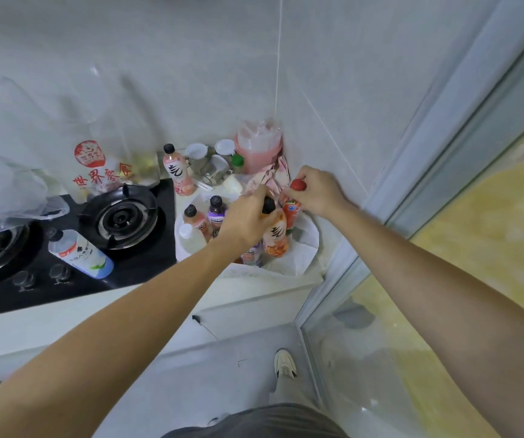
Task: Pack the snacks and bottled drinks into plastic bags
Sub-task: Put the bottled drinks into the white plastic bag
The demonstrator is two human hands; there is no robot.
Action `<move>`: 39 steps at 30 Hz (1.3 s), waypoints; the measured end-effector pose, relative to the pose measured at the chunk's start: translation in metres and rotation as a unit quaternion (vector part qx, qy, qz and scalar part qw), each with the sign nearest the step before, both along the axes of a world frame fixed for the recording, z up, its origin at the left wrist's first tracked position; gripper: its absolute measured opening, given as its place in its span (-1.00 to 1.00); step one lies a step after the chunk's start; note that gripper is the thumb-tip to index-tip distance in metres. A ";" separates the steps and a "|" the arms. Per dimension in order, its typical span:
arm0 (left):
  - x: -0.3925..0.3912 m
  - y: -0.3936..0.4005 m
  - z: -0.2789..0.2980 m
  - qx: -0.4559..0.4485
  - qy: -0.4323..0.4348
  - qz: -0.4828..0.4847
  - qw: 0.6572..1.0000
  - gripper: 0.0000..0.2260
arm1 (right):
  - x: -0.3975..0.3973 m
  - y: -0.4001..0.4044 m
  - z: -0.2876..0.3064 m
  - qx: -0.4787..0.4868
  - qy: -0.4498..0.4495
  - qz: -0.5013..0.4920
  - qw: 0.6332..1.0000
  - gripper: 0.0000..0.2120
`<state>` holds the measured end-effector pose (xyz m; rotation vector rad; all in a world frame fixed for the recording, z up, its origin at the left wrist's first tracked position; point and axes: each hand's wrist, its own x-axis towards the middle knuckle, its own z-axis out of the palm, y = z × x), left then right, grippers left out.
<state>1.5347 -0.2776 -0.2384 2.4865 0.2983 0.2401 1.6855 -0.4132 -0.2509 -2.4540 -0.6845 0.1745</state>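
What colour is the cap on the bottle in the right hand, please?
Red; the bottle cap under the right hand shows clearly in the head view.

I see an even, cool, diffuse indoor light across the tiled wall [191, 58], with only soft shadows below the counter's front edge [64, 327]. Warmer yellow tints the glass panel [475, 248] at right. Wide-angle distortion bends the wall lines and stretches both forearms toward the lower corners. The clear plastic bag [17, 137] at upper left is smeared and hazy; fine detail is soft throughout.
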 end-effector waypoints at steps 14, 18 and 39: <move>0.019 -0.023 -0.070 0.014 0.104 0.058 0.993 -0.69 | 0.020 0.043 -0.053 -0.070 0.073 0.093 0.991 -0.70; 0.017 -0.027 -0.078 0.024 0.133 0.069 0.989 -0.70 | 0.022 0.054 -0.059 -0.070 0.084 0.121 0.987 -0.73; 0.012 -0.020 -0.076 0.092 0.120 0.036 0.988 -0.66 | 0.026 0.054 -0.051 -0.095 0.081 0.146 0.981 -0.66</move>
